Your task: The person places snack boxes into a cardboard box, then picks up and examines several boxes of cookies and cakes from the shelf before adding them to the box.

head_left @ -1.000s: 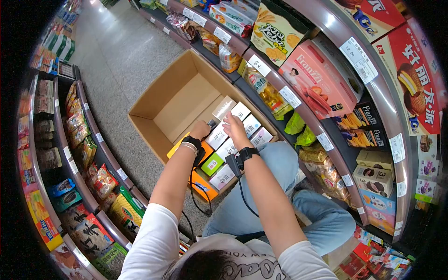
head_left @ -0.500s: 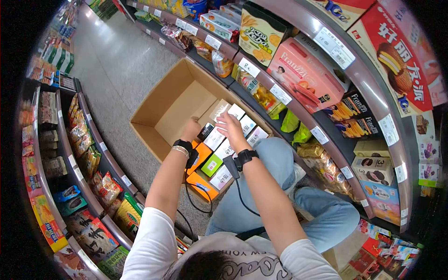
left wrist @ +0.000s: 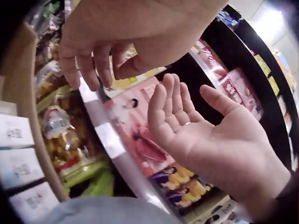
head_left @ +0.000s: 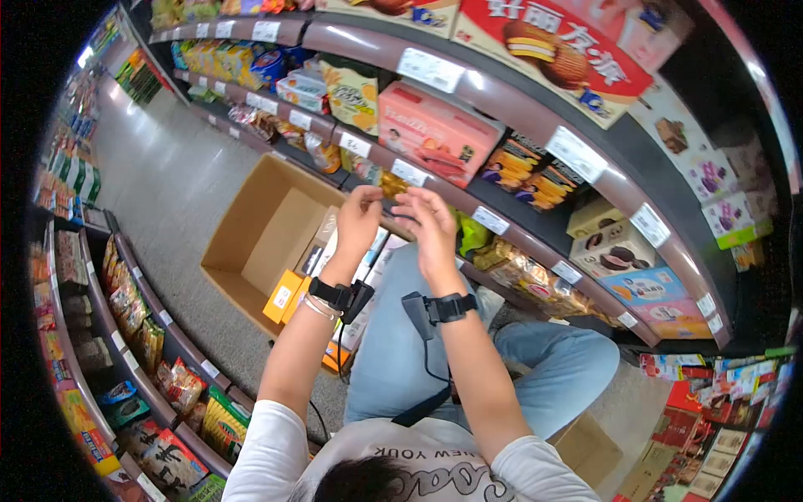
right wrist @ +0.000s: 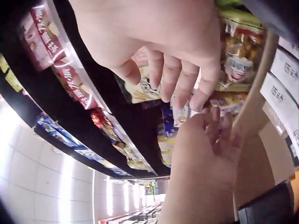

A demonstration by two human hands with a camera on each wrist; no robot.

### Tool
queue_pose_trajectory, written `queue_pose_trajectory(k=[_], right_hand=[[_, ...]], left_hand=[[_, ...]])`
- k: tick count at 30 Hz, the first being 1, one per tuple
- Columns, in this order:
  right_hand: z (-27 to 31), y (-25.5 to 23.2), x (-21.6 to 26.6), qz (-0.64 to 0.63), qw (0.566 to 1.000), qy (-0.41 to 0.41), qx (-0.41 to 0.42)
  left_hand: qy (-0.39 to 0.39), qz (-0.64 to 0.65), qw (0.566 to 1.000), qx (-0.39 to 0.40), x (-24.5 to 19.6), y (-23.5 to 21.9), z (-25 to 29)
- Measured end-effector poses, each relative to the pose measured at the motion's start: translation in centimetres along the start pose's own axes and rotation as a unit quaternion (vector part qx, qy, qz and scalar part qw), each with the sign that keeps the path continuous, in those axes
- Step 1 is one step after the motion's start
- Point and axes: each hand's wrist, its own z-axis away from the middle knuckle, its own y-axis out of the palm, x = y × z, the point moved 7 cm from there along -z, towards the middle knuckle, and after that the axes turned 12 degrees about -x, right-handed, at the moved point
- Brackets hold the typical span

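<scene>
My left hand [head_left: 358,226] is raised over the near right part of the cardboard box [head_left: 242,243], fingers loosely bent and holding nothing. Close beside it is my right hand [head_left: 431,234], its palm turned up and its fingers relaxed in the left wrist view, with nothing in it. Inside the box, small white cartons [left wrist: 16,133] stand in rows, partly hidden by my left forearm in the head view. An orange carton [head_left: 284,294] sits at the box's left near side.
Shelves of packaged snacks curve along the right, with a pink Franzzi box [head_left: 435,134], black Franzzi packs [head_left: 531,171] and a red pie box [head_left: 552,58]. Another snack shelf [head_left: 159,309] runs along the left. My bent knees [head_left: 393,301] are beside the box.
Both hands have lifted off the cartons in the box and moved up and toward the right shelf. The head view has turned to the right.
</scene>
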Motion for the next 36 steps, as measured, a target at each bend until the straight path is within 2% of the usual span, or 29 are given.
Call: queue_pose_trajectory(k=[3, 4, 5, 6, 7, 8, 11, 13, 16, 17, 19, 20, 23, 24, 27, 28, 31, 32, 36], right_hand=[[-0.1, -5.4, 5.3, 0.047, 0.992, -0.102, -0.052], [-0.2, -7.5, 6.8, 0.069, 0.986, -0.133, -0.074], [-0.1, -9.6, 8.3, 0.092, 0.977, -0.163, -0.097], [0.5, -11.0, 10.5, 0.127, 0.963, -0.203, -0.125], [1.1, -14.6, 12.9, 0.121, 0.952, -0.231, -0.161], [1.5, -16.6, 13.9, 0.146, 0.938, -0.256, -0.185], [4.2, -20.4, 17.8, 0.227, 0.884, -0.302, -0.276], [5.3, -23.6, 19.8, 0.257, 0.838, -0.356, -0.323], [6.5, -26.8, 22.5, 0.336, 0.775, -0.372, -0.385], [6.8, -27.3, 23.4, 0.391, 0.734, -0.386, -0.399], [7.3, -28.0, 24.7, 0.494, 0.645, -0.403, -0.421], [7.2, -28.8, 24.8, 0.505, 0.637, -0.383, -0.438], [7.0, -30.0, 24.6, 0.589, 0.595, -0.332, -0.435], [7.3, -30.0, 24.7, 0.583, 0.608, -0.325, -0.429], [9.1, -29.0, 25.4, 0.611, 0.548, -0.352, -0.450], [9.6, -28.7, 25.6, 0.588, 0.556, -0.368, -0.458], [9.9, -30.0, 25.1, 0.494, 0.623, -0.428, -0.430], [9.6, -30.7, 24.6, 0.464, 0.658, -0.431, -0.407], [10.0, -31.9, 24.3, 0.429, 0.724, -0.388, -0.376]], left_hand=[[0.054, 0.072, 0.994, 0.062, -1.3, 5.9, 1.8], [0.070, 0.039, 0.992, 0.099, -3.9, 7.4, 2.8], [0.052, 0.004, 0.990, 0.128, -6.0, 8.7, 4.0], [0.138, -0.002, 0.982, 0.129, -8.5, 10.2, 4.7], [0.226, -0.001, 0.964, 0.137, -11.5, 12.6, 6.4], [0.197, -0.004, 0.966, 0.165, -12.5, 14.0, 7.2], [0.310, -0.004, 0.939, 0.151, -15.7, 17.5, 9.1], [0.309, 0.011, 0.932, 0.188, -17.0, 20.0, 10.5], [0.291, 0.035, 0.923, 0.249, -18.5, 23.4, 12.9], [0.325, 0.040, 0.914, 0.240, -19.4, 24.1, 13.9], [0.316, 0.036, 0.907, 0.276, -20.1, 26.1, 15.7], [0.301, 0.023, 0.900, 0.314, -20.1, 27.2, 16.8], [0.302, -0.001, 0.896, 0.325, -20.8, 29.0, 18.8], [0.301, -0.004, 0.899, 0.319, -20.9, 29.4, 19.0], [0.289, 0.001, 0.909, 0.300, -20.2, 30.6, 19.7], [0.282, 0.011, 0.913, 0.294, -19.9, 30.8, 19.7], [0.260, 0.014, 0.914, 0.310, -19.0, 31.5, 19.9], [0.267, 0.026, 0.911, 0.313, -18.6, 31.8, 20.0], [0.276, 0.077, 0.903, 0.320, -19.1, 31.4, 20.4]])
